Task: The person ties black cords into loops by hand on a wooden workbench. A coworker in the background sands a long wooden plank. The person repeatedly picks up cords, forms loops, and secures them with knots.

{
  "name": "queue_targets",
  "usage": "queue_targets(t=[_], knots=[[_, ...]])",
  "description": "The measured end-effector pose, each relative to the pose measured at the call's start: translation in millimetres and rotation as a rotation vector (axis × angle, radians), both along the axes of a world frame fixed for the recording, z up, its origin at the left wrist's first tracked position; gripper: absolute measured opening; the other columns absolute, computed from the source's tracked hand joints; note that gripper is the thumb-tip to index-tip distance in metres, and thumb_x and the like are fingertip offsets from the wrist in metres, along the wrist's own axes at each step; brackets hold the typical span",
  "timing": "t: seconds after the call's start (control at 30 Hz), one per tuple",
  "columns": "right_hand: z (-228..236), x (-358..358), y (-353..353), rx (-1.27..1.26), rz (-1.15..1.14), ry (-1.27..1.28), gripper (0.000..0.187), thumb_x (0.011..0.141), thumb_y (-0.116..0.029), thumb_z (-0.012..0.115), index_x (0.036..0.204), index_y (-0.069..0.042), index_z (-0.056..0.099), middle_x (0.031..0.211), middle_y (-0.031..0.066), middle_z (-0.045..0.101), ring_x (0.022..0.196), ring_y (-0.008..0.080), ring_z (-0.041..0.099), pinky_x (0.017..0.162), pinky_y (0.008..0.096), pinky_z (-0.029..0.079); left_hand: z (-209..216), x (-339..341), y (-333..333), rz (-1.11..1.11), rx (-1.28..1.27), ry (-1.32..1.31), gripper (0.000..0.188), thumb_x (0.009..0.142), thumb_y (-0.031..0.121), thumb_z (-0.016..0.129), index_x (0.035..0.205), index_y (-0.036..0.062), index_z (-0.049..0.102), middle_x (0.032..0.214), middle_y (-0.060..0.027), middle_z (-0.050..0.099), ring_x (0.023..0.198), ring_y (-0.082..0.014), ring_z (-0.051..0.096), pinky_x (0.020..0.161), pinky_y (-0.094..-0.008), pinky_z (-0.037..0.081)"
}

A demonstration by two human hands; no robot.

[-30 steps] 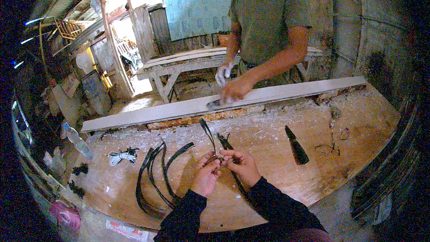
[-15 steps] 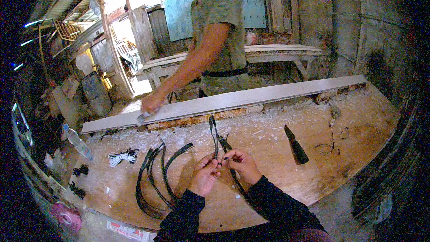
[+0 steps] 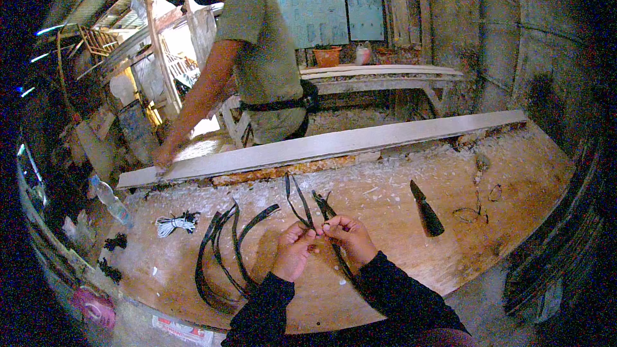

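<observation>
My left hand [image 3: 294, 250] is closed, pinching a narrow black strip [image 3: 301, 198] whose two ends stick up away from me in a V. Close against it, my right hand [image 3: 350, 238] is also closed, its thumb and fingertips meeting at the strip's lower part; the exact grip is partly hidden by the fingers. Beneath my right hand runs a bunch of black strips [image 3: 340, 260] lying on the wooden tabletop [image 3: 392, 218]. Several more black strips [image 3: 204, 270] lie curved left of my left hand.
A dark, pointed knife-like tool [image 3: 427, 209] and thin dark wire [image 3: 472, 212] lie to the right. Leftward are a white cord bundle [image 3: 176, 223], small black bundles [image 3: 116, 242] and a plastic bottle [image 3: 110, 200]. A co-worker [image 3: 260, 58] stands behind a long white board [image 3: 334, 144].
The strip's ends have spread apart and tipped leftward, while my hands have barely moved. The co-worker has shifted left, a hand sliding toward the board's left end.
</observation>
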State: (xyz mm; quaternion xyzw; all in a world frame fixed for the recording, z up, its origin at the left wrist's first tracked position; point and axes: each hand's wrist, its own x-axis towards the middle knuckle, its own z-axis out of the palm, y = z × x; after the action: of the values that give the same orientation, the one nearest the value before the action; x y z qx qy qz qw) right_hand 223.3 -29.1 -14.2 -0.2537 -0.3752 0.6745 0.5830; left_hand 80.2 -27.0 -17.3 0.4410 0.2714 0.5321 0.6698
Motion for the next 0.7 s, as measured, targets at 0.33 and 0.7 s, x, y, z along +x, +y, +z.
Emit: queue_targets(t=[0.33,0.7], knots=[[-2.3,5.4,3.0,-0.119,0.017,-0.165,0.005,0.075,-0.007,0.056,0.078,-0.004,0.053,0.073,0.0029,0.056,0.064,0.0096,0.052,0.060,0.0205,0.042,-11.9,3.1,2.0,0.127,0.396,0.206,0.012,0.077,0.007,0.055,0.088,0.0058,0.053,0.092,-0.0045,0.057,0.069,-0.0088,0.052,0.047,-0.0201,0.042],[0.6,6.0,1.7,-0.056,0.070,-0.085,0.006,0.077,-0.007,0.055,0.081,-0.003,0.053,0.072,0.0032,0.056,0.063,0.0106,0.053,0.060,0.0217,0.044,1.4,1.1,1.3,0.181,0.426,0.436,0.009,0.073,0.006,0.059,0.080,0.0003,0.059,0.076,-0.0032,0.050,0.063,-0.0099,0.052,0.046,-0.0198,0.043]])
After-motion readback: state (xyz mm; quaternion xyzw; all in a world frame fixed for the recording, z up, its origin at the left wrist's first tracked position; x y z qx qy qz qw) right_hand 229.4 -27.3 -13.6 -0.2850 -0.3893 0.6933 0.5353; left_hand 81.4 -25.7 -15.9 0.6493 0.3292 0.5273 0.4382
